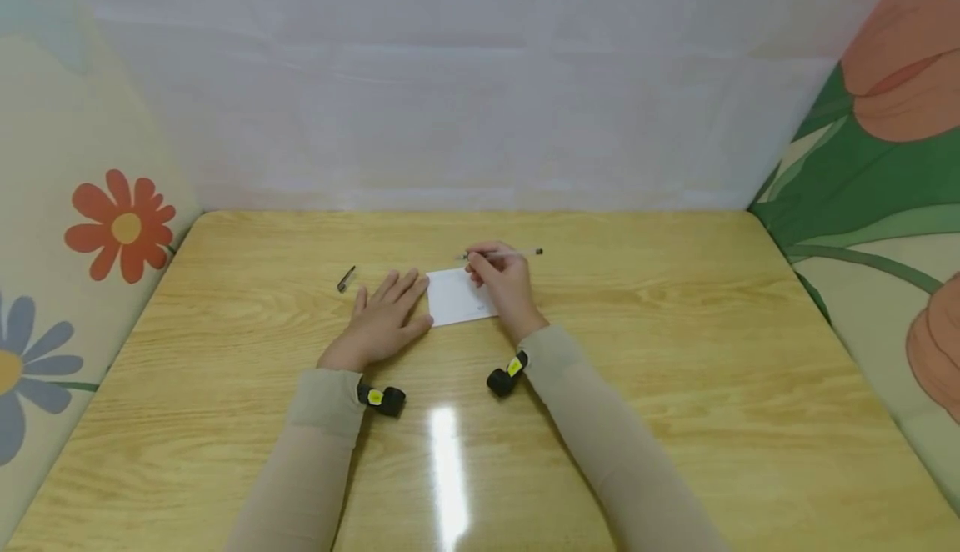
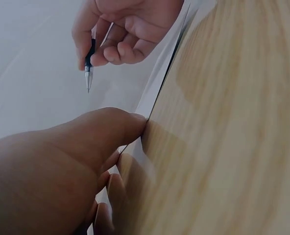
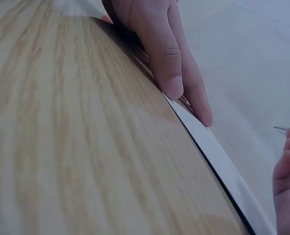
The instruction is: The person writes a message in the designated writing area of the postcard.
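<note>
A white sheet or pad of paper (image 1: 453,298) lies on the wooden table, with a small dark mark near its lower right corner. My left hand (image 1: 386,318) rests spread out at its left side, thumb and fingertips at the edge. Between thumb and fingers my right hand (image 1: 506,285) pinches a clear pen (image 1: 521,253) with a dark end, above the paper's upper right part. In the left wrist view the bare pen tip (image 2: 88,81) points down, held off the surface. Only the right fingers (image 3: 287,169) and the tip show in the right wrist view.
A small pen cap (image 1: 346,278) lies on the table (image 1: 675,327) beyond my left hand. White cloth (image 1: 480,118) hangs behind the table's far edge, and flower-patterned panels (image 1: 892,202) stand at both sides. Each wrist wears a black camera (image 1: 384,400).
</note>
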{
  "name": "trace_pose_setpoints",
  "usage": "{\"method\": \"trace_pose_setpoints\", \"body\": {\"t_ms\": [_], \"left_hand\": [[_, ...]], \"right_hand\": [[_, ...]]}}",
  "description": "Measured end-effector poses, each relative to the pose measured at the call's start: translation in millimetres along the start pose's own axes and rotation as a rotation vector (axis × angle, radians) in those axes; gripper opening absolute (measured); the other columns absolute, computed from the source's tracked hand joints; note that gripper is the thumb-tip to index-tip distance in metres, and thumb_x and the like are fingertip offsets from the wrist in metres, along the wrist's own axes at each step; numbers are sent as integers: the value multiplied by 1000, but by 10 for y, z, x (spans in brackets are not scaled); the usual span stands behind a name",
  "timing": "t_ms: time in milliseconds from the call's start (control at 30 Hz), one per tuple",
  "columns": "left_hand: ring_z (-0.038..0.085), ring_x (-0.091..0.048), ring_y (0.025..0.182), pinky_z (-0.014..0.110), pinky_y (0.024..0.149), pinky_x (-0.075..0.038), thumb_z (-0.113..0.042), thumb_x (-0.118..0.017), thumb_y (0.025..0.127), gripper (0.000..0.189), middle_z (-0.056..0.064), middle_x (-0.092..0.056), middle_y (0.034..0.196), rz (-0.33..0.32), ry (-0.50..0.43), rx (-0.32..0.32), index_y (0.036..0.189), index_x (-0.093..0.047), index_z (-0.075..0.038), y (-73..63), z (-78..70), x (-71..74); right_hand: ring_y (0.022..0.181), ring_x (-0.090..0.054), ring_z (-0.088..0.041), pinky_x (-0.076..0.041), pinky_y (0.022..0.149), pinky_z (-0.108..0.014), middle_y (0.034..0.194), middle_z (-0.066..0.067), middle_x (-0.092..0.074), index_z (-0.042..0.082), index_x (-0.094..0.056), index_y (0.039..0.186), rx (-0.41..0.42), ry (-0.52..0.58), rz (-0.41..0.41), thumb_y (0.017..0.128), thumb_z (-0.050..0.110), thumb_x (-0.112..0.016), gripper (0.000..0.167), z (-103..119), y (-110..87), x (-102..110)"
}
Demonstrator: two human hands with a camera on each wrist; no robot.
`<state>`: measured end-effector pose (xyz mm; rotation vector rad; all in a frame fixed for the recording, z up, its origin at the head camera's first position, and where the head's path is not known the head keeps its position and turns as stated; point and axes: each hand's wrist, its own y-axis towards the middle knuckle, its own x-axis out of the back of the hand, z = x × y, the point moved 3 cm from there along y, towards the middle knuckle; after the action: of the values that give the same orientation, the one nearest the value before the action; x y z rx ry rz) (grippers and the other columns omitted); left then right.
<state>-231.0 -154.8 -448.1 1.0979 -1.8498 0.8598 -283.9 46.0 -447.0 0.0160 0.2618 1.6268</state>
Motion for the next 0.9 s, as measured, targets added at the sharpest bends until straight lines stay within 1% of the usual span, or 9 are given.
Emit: {"method": "trace_pose_setpoints", "body": {"t_ms": [33,133,233,433,533,700,900], "left_hand": [[41,2,155,70,115,11,-43,-47,107,72,15,-9,170,1,-2,0,163,-18,-9,-3,2,3],[40,2,155,70,115,11,-43,-47,107,72,14,-9,170,1,-2,2,163,-18,-10,-4,15,8],[41,2,155,70,114,12,-43,-47,107,72,15,-9,170,-1,-5,-2,163,-18,-9,-10,12,21],[40,2,155,70,115,11,-42,-47,107,71,14,-9,170,-3,1,-1,163,-18,-10,-13,0,33],[41,1,154,71,115,10,-41,-48,107,70,15,-10,169,-9,-1,-2,163,-20,-9,-16,1,33],[39,2,155,70,115,11,-43,-47,107,70,14,-9,170,-4,0,3,163,-19,-10,-13,24,14],[41,0,155,70,115,10,-42,-48,107,70,15,-11,169,-13,-13,-4,163,-21,-10,-26,-8,23]], "right_hand": [[67,-58,-11,-50,62,-20,87,-16,-67,-17,-68,111,5,-6,5,96,0,-65,22,2,7,-17],[67,-58,-10,-51,62,-19,85,-4,-65,-15,-69,109,9,-25,10,94,-1,-68,20,-5,19,-57],[65,-58,-8,-51,61,-18,83,1,-64,-13,-70,107,11,-40,1,93,-2,-69,19,-15,23,-88],[65,-58,-6,-51,61,-17,82,0,-64,-14,-70,105,17,-46,-14,93,0,-68,18,-53,26,-138],[62,-58,-6,-50,59,-17,78,1,-64,-12,-70,103,11,-53,-15,93,1,-68,16,-69,24,-164],[56,-54,-6,-45,52,-18,69,2,-64,-7,-70,98,3,-87,-17,94,2,-67,10,-88,28,-215],[56,-54,-6,-45,51,-18,69,0,-64,-2,-68,92,-9,-98,-20,95,4,-66,7,-71,55,-252]]}}
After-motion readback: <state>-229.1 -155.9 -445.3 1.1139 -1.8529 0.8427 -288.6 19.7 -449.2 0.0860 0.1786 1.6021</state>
